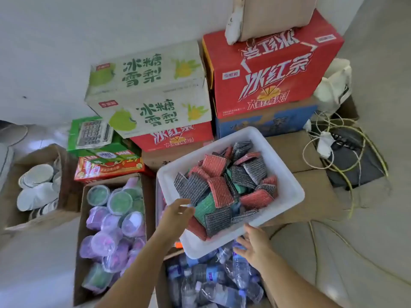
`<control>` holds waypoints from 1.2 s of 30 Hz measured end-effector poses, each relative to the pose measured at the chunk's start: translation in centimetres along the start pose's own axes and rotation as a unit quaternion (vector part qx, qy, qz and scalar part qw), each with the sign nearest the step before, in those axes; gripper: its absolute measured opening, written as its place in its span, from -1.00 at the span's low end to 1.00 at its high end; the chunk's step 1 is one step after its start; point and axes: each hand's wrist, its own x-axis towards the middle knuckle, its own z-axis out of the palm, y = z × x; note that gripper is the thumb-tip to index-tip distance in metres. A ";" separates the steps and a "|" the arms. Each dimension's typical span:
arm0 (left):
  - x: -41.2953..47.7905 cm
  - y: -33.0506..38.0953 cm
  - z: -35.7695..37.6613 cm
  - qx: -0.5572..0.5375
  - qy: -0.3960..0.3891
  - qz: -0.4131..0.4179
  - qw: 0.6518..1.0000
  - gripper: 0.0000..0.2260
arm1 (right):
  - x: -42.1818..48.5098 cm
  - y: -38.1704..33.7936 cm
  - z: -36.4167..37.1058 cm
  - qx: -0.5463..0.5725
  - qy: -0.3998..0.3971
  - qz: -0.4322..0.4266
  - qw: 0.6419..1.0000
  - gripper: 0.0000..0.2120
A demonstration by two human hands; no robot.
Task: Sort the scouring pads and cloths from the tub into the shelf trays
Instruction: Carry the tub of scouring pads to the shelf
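A white plastic tub (287,181) sits tilted on top of cartons, filled with several red, grey and green scouring pads (216,192). My left hand (175,216) lies over the tub's near left rim, its fingers hooked inside next to a green pad (203,207). My right hand (253,243) grips the tub's near rim from below, with the fingertips on the edge. No shelf trays are in view.
Under the tub is an open carton of water bottles (213,278). A carton of lidded purple and green cups (111,230) stands to the left. Stacked drink cartons (271,72) line the wall behind. Yellow cables and a black bag (347,158) lie on the right.
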 end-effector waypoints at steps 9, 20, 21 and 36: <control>3.5 2.9 3.3 0.184 0.013 0.076 0.980 -0.53 | 3.2 -0.9 -4.1 -0.102 0.082 -0.125 0.983 -0.52; 8.5 4.4 7.1 0.171 -0.013 0.056 0.984 -0.48 | 6.1 -3.5 -11.6 -0.236 0.188 -0.303 0.904 -0.39; 8.7 4.4 7.3 0.148 -0.004 0.053 0.987 -0.50 | 6.2 -3.6 -11.7 -0.237 0.193 -0.309 0.901 -0.38; -3.1 0.2 4.0 -0.059 0.008 -0.045 0.997 -0.60 | -3.9 -0.1 -14.6 -0.174 0.212 -0.404 0.872 -0.56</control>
